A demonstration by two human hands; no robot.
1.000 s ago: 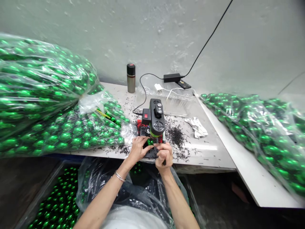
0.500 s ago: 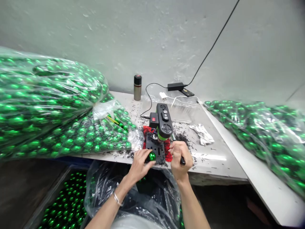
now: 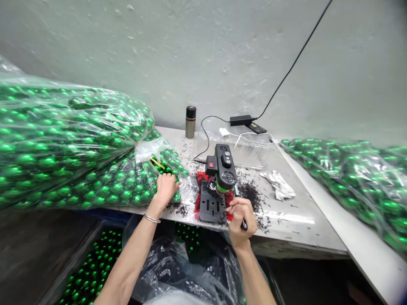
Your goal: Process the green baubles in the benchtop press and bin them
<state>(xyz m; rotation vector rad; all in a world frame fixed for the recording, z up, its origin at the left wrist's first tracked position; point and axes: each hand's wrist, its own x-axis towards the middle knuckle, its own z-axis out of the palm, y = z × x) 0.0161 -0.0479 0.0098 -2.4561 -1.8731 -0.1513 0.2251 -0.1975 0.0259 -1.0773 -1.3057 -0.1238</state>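
Note:
A small black and green bench drill (image 3: 222, 171) stands on a black slotted base plate (image 3: 212, 207) near the table's front edge; nothing lies on the plate. My right hand (image 3: 241, 216) is closed around the drill's black lever handle beside the plate. My left hand (image 3: 165, 188) reaches left into the mouth of a clear plastic bag of shiny green balls (image 3: 127, 186). Its fingers curl among the balls, and what they hold is hidden.
A larger bag of green balls (image 3: 57, 127) lies on top at the left, another (image 3: 349, 173) at the right. Black shavings (image 3: 251, 192) litter the table. A flask (image 3: 190, 122), power adapter (image 3: 240, 120), white gloves (image 3: 279, 184) sit behind. A bin of green balls (image 3: 89, 271) is below.
The green ball that my left hand held on the base plate is gone from it. My left hand has moved left into the bag of balls. My right hand stays on the lever.

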